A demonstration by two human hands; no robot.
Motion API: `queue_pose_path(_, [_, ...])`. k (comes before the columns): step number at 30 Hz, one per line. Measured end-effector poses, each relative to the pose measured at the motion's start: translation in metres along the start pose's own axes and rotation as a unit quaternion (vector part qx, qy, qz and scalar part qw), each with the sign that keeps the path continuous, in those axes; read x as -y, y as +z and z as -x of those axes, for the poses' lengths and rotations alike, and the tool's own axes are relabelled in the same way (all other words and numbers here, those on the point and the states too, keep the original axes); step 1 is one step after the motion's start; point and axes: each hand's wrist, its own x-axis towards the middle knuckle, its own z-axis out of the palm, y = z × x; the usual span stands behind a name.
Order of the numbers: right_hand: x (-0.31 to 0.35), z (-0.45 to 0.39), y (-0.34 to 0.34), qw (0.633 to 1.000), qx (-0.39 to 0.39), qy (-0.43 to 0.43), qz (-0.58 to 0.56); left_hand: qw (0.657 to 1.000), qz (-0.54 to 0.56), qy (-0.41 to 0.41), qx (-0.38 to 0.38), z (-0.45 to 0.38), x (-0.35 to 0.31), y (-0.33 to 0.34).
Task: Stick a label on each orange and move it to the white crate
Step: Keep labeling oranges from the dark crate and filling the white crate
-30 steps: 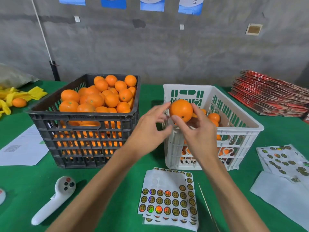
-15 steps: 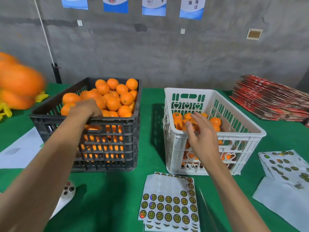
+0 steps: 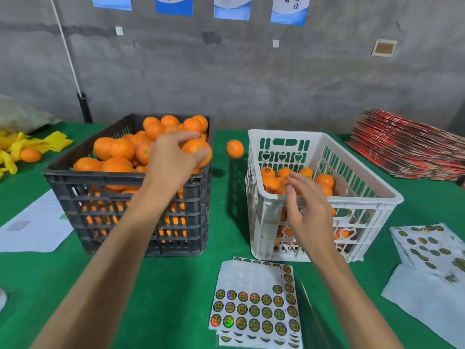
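The black crate [image 3: 130,177] on the left is heaped with unlabelled oranges. My left hand [image 3: 171,159] reaches into its near right corner, fingers and thumb curled round one orange [image 3: 197,148]. The white crate [image 3: 377,195] on the right holds several labelled oranges [image 3: 268,172]. My right hand [image 3: 309,212] hovers over that crate's near wall with relaxed fingers and holds nothing. One loose orange [image 3: 234,148] shows in the gap between the crates, with a shadow on the cloth below it. Sheets of round stickers [image 3: 254,308] lie in front of me.
More sticker sheets [image 3: 427,245] and blank backing paper [image 3: 422,298] lie at the right. A stack of red flat cartons [image 3: 407,147] fills the back right. White paper [image 3: 32,225] lies at the left, yellow wrappers with an orange [image 3: 30,155] behind it.
My right hand no longer holds the orange it had over the white crate, and has drawn back. My left hand went to the black crate and now grips an orange at its right corner.
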Motion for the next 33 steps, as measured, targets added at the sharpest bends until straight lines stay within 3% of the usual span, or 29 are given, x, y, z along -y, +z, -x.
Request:
queue_pose_path(2, [0.0,0.009,0.001,0.998,-0.023,-0.054,0.0,0.997,0.042,0.059,-0.007,0.027,-0.004,0.012])
queue_pose_path(5, [0.001,0.03,0.008,0.993,-0.035,-0.108,0.013,0.984,0.006,0.172,-0.053,0.063,0.005,0.029])
queue_pose_path(7, [0.002,0.046,0.013,0.995,-0.014,-0.101,0.001,0.965,-0.019,0.253,-0.066,0.081,0.019,0.04])
queue_pose_path(9, [0.002,0.062,0.016,0.996,0.028,-0.079,-0.021,0.957,-0.014,0.288,-0.034,0.1,0.033,0.052])
queue_pose_path(12, [-0.005,0.085,0.015,0.989,0.137,0.011,-0.052,0.976,0.022,0.209,0.059,0.135,0.053,0.073])
queue_pose_path(16, [-0.022,0.113,0.01,0.948,0.304,0.094,-0.013,0.984,0.05,0.052,0.16,0.17,0.08,0.101])
queue_pose_path(21, [-0.035,0.135,-0.004,0.919,0.373,0.123,-0.025,0.966,0.111,-0.063,0.224,0.201,0.092,0.125])
queue_pose_path(26, [-0.049,0.155,-0.023,0.88,0.424,0.202,-0.074,0.966,0.115,-0.058,0.225,0.213,0.095,0.133])
queue_pose_path(33, [-0.055,0.163,-0.025,0.887,0.39,0.231,-0.087,0.959,0.072,0.015,0.275,0.231,0.093,0.139])
